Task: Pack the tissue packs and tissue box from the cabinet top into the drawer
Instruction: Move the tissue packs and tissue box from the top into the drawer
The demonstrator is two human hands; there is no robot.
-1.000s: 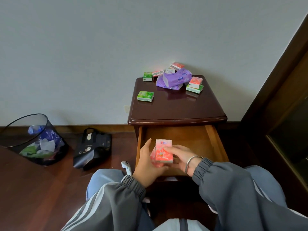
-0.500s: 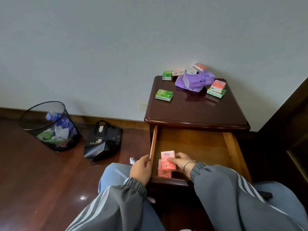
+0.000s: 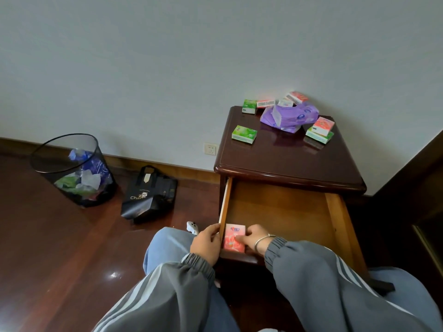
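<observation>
The open wooden drawer [image 3: 282, 207] of the dark cabinet [image 3: 287, 159] holds a pink tissue pack [image 3: 233, 237] flat in its front left corner. My right hand [image 3: 254, 237] holds that pack by its right edge. My left hand [image 3: 206, 243] grips the drawer's left wall beside it. On the cabinet top lie a purple soft tissue pack [image 3: 291, 116], a green pack [image 3: 244, 134] in front, another green pack [image 3: 249, 106] at the back, a pink pack [image 3: 323, 125] stacked on a green one [image 3: 318, 137], and small packs [image 3: 297, 97] against the wall.
On the floor to the left are a black mesh wastebasket [image 3: 72, 168] with rubbish and a black bag [image 3: 148, 195]. A small white object [image 3: 193, 227] lies by my knee. A wall socket [image 3: 210, 149] sits left of the cabinet. Dark wooden furniture [image 3: 422, 188] borders the right.
Both hands lowered the pink pack from above the drawer into its front left corner. My left hand let go of the pack and took the drawer's side. The view shifted left.
</observation>
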